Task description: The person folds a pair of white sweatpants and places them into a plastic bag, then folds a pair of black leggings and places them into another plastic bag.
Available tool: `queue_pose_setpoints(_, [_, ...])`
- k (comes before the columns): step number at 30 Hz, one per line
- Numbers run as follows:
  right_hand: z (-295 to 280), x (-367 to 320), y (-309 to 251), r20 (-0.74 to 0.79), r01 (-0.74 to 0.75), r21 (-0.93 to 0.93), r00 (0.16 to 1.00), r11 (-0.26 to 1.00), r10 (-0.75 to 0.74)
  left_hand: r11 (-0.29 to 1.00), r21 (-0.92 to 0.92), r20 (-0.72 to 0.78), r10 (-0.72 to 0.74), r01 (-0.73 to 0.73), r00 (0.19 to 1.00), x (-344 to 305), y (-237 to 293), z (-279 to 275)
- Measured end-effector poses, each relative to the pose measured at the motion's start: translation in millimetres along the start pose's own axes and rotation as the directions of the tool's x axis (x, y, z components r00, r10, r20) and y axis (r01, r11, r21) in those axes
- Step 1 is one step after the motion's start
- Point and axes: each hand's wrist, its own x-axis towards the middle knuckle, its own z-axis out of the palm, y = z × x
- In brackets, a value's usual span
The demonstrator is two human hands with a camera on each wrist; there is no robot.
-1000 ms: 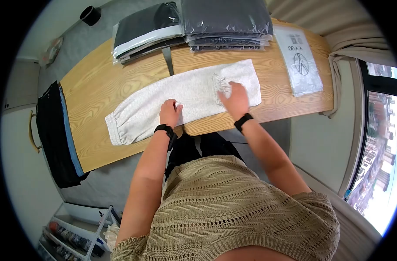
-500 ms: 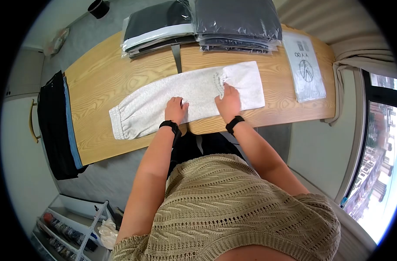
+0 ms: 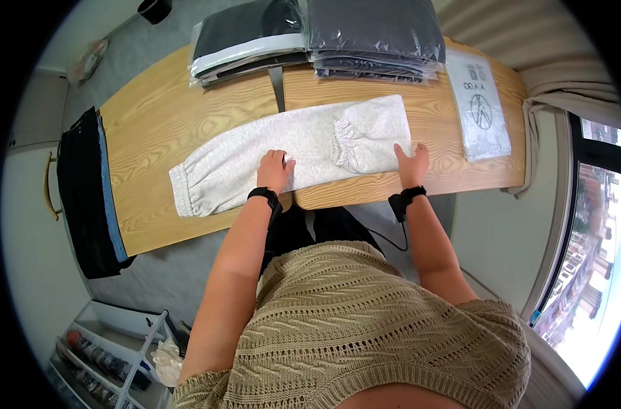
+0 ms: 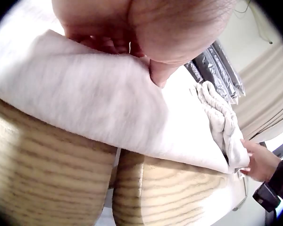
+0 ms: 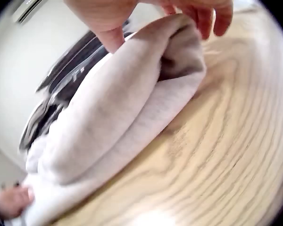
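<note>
A light grey garment (image 3: 256,146) lies lengthwise on the table, its right part folded over so that a gathered cuff (image 3: 344,142) rests on top. The left hand (image 3: 275,172) rests on the middle of the near edge; its thumb presses the cloth in the left wrist view. At the right folded end is the right hand (image 3: 412,167), thumb and fingers spread. The right wrist view has that hand's thumb touching the rolled fold (image 5: 108,103) and its fingers just beyond the end, above the wood. Another gathered cuff (image 3: 181,191) forms the left end.
Bagged dark garments (image 3: 375,31) stand in two stacks at the table's far edge. A printed clear bag (image 3: 479,109) lies at the right. Black and blue clothing (image 3: 85,198) hangs over the left edge. A narrow gap divides the wooden table (image 3: 140,143).
The right hand has left the folded-over cuff and moved right to the garment's folded end. The cuff now lies uncovered and a little further left. The left hand has stayed on the garment.
</note>
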Motion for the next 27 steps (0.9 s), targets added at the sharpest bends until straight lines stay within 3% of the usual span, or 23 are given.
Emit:
queue_pose_setpoints(1, [1.4,4.1,7.5,0.096,-0.283,0.095,0.957,0.954,0.274,1.0,-0.001,0.007,-0.004,0.004,1.0,0.1,0.1,-0.3])
queue_pose_setpoints(2, [0.2,7.9,16.6,0.1,-0.285,0.094,0.956,0.954,0.276,1.0,-0.001,0.014,-0.008,0.008,1.0,0.3,0.2,-0.4])
queue_pose_setpoints(4, [-13.6,12.5,13.7,0.576,-0.551,0.461,0.782,0.696,0.239,1.0,0.007,0.026,-0.018,0.018,0.999,1.2,1.8,-1.5])
queue_pose_setpoints(9, [-19.2,11.3,7.3,0.522,-0.543,0.622,0.825,0.564,0.218,1.0,0.008,0.026,0.022,-0.022,0.999,4.1,0.0,-0.3])
queue_pose_setpoints(11, [-13.8,-0.8,8.4,0.497,-0.597,0.737,0.796,0.316,0.345,0.999,-0.044,0.045,0.021,-0.019,0.999,4.3,-0.6,0.2])
queue_pose_setpoints(12, [-12.0,-8.4,4.5,0.498,-0.599,0.737,0.794,0.313,0.348,0.999,-0.041,0.048,0.021,-0.019,0.999,5.6,-0.8,-0.2])
queue_pose_setpoints(13, [-9.2,-19.1,-2.2,0.59,-0.602,0.797,0.761,-0.047,0.27,0.999,-0.051,0.058,0.022,-0.019,0.998,6.5,-1.7,-0.9])
queue_pose_setpoints(14, [-6.2,-29.7,-9.2,0.651,-0.553,0.731,0.742,-0.401,0.163,0.998,-0.063,0.067,0.021,-0.017,0.998,6.7,-2.6,-0.9])
queue_pose_setpoints(15, [-8.4,-38.7,-24.4,0.654,-0.556,0.729,0.738,-0.399,0.166,0.998,-0.064,0.07,0.016,-0.011,0.997,6.8,-4.0,0.7])
queue_pose_setpoints(17, [-17.3,-49.7,-56.1,0.813,-0.68,0.549,0.569,-0.487,0.122,0.996,-0.034,-0.01,0.077,-0.077,0.997,6.4,-6.3,4.8])
queue_pose_setpoints(18, [-6.1,-49.9,-50.9,0.817,-0.684,0.544,0.563,-0.486,0.123,0.995,-0.037,-0.033,0.086,-0.087,0.996,5.2,-4.7,4.7])
queue_pose_setpoints(20, [24.9,-49.6,-36.7,0.745,-0.694,0.664,0.645,-0.278,0.169,0.995,-0.053,-0.014,0.082,-0.082,0.997,6.6,-6.4,4.6])
queue_pose_setpoints(24, [13.2,-51.8,-44.8,0.739,-0.719,0.669,0.671,-0.188,0.062,0.996,-0.063,0.024,0.062,-0.061,0.998,7.1,-1.9,-1.8])
queue_pose_setpoints(26, [1.4,-60.4,-56.3,0.595,-0.615,0.737,0.787,0.28,0.162,0.995,-0.07,0.022,0.069,-0.067,0.997,7.0,-3.3,-0.8])
queue_pose_setpoints(27, [-6.2,-66.7,-67.5,0.597,-0.615,0.735,0.786,0.284,0.157,0.994,-0.076,0.019,0.081,-0.08,0.997,7.8,-3.8,-1.1])
